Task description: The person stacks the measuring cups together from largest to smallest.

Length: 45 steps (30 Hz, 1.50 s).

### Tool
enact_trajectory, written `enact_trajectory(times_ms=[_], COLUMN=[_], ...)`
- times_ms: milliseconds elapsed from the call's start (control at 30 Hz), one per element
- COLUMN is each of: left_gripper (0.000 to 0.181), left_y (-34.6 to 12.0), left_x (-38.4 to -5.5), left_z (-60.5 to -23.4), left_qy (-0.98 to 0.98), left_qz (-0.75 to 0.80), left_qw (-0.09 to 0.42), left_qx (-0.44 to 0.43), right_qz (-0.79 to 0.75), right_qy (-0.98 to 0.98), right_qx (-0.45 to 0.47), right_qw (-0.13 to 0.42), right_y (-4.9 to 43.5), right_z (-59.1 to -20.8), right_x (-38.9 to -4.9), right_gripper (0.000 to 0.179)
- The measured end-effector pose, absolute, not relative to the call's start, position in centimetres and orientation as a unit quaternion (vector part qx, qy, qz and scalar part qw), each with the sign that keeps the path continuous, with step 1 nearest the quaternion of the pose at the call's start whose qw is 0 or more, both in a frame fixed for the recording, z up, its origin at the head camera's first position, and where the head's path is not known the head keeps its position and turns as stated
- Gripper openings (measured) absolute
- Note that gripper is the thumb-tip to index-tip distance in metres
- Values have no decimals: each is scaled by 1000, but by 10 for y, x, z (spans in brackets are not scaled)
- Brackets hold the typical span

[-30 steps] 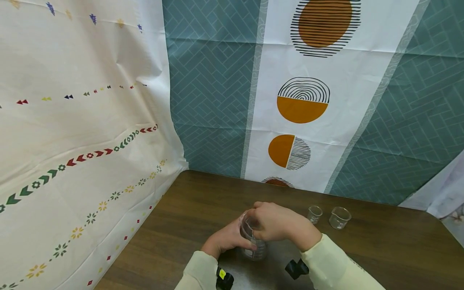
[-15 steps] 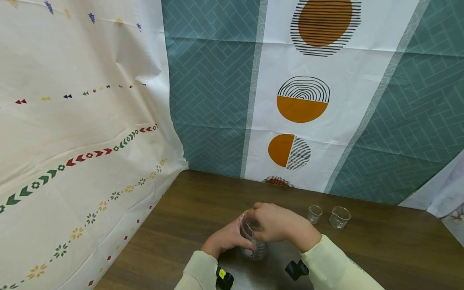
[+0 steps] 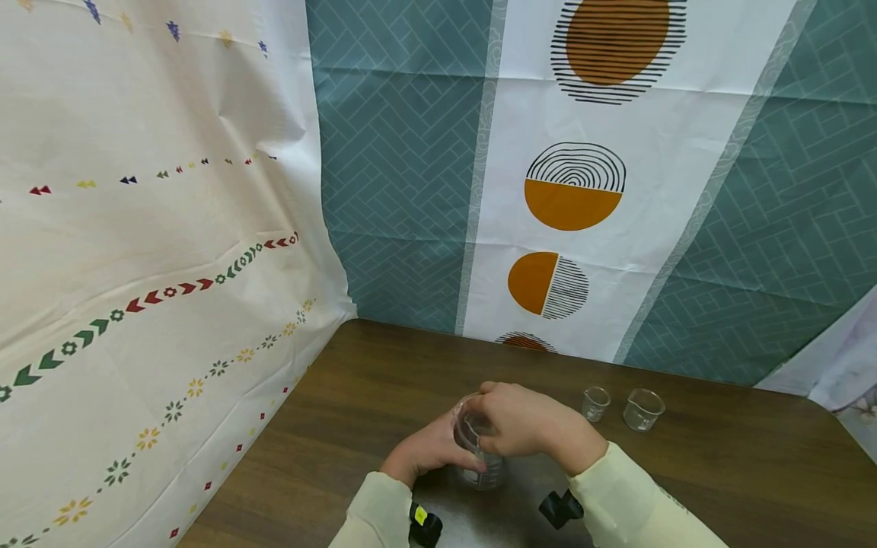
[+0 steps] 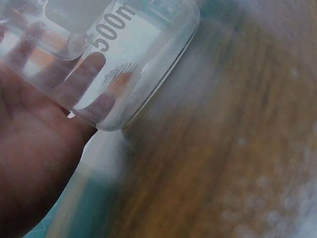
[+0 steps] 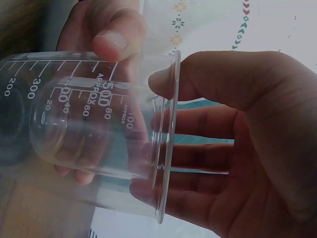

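Note:
A large clear glass beaker (image 3: 490,476) marked 500 stands at the front middle of the table, with a smaller graduated beaker (image 5: 74,134) nested inside it. My left hand (image 3: 428,447) wraps round the large beaker's side, its fingers showing through the glass in the left wrist view. From above, my right hand (image 3: 524,418) reaches into the mouth. Its thumb (image 5: 166,82) and fingers pass the large rim and pinch the small beaker near its own rim. Both beakers look bare of contents in the right wrist view.
Two more glass beakers stand to the right at the back of the brown wooden table (image 3: 384,380): a tiny one (image 3: 595,405) and a slightly bigger one (image 3: 642,411). A patterned cloth (image 3: 205,365) hangs along the left side, and a teal curtain (image 3: 397,228) behind.
Hands and beakers keep the same positions across the head frames. The view itself shifts very slightly.

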State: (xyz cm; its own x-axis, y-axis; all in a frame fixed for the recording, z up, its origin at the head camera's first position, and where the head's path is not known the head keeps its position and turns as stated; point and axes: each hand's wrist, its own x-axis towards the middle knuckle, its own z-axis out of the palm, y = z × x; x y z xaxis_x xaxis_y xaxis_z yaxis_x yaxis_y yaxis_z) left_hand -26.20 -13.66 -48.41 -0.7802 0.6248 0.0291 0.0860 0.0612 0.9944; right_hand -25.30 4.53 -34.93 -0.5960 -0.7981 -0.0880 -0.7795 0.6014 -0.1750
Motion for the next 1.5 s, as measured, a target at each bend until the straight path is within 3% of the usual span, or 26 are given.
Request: enact_trajectory(times_ms=[1500], left_gripper=[97], left_y=[-138], left_x=[-265], left_z=[-485], left_qy=[688], left_qz=[638], left_qw=[209], left_qx=[274], right_qz=[-55], right_qy=[897], right_qx=[-428], right_qw=[94], right_y=[39], right_z=[-353], right_x=[-256], right_gripper=[35])
